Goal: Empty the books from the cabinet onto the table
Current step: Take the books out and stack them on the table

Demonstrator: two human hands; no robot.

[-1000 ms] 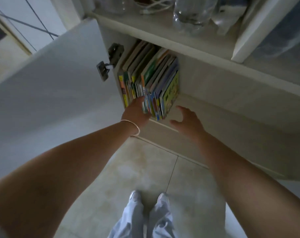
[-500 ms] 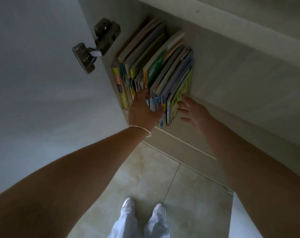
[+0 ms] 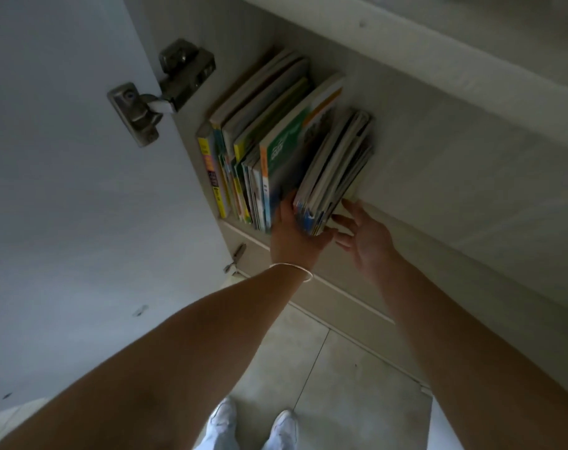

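Note:
A row of upright books (image 3: 243,157) stands at the left end of the cabinet shelf (image 3: 438,177). A bundle of thin books (image 3: 334,170) at the row's right end leans away from the rest. My left hand (image 3: 292,235) is pushed into the gap on the bundle's left side, with the thumb under its near edge. My right hand (image 3: 364,235) presses its fingers against the bundle's right side. The two hands hold the bundle between them. The fingertips of both are hidden behind the books.
The open cabinet door (image 3: 65,190) with its metal hinge (image 3: 159,92) stands close on the left. An upper shelf edge (image 3: 406,40) overhangs the books. Pale floor tiles (image 3: 325,384) and my white shoes (image 3: 253,423) lie below.
My left hand slid deeper between the books and split a bundle off the row's right end. My right hand closed in on the bundle's right side. The camera moved closer.

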